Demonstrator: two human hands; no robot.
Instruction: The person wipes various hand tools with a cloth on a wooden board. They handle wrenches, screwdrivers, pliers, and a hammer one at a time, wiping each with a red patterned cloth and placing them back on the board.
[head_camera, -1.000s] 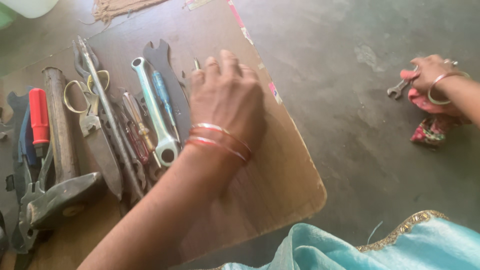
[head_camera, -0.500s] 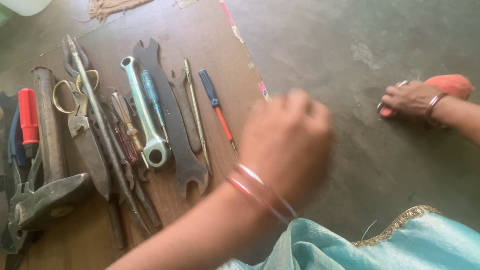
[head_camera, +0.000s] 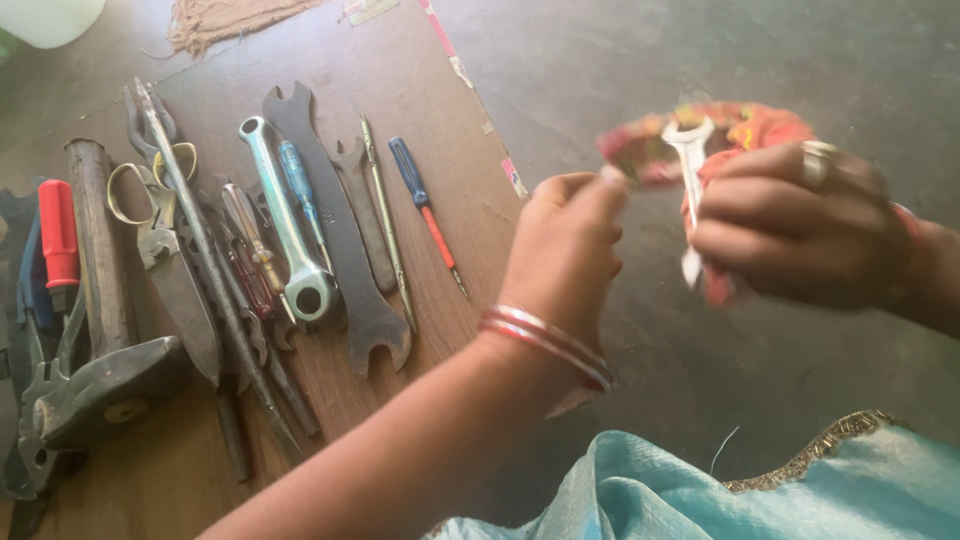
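My right hand holds a small silver open-ended spanner upright together with a red cloth bunched behind it. My left hand, with bangles on the wrist, is raised beside it, and its fingertips pinch the left edge of the red cloth. Both hands hover above the grey floor, to the right of a brown board laid with tools. Nearest to my left hand on the board lies a screwdriver with a blue handle and red shaft.
On the board lie a large dark spanner, a silver ring spanner, scissors, a hammer, a red-handled tool and several screwdrivers. A pale blue garment with gold trim fills the bottom right. A white container stands top left.
My right hand has come in from the floor at the far right, carrying the spanner and red cloth. My left hand left the board and rose to meet it.
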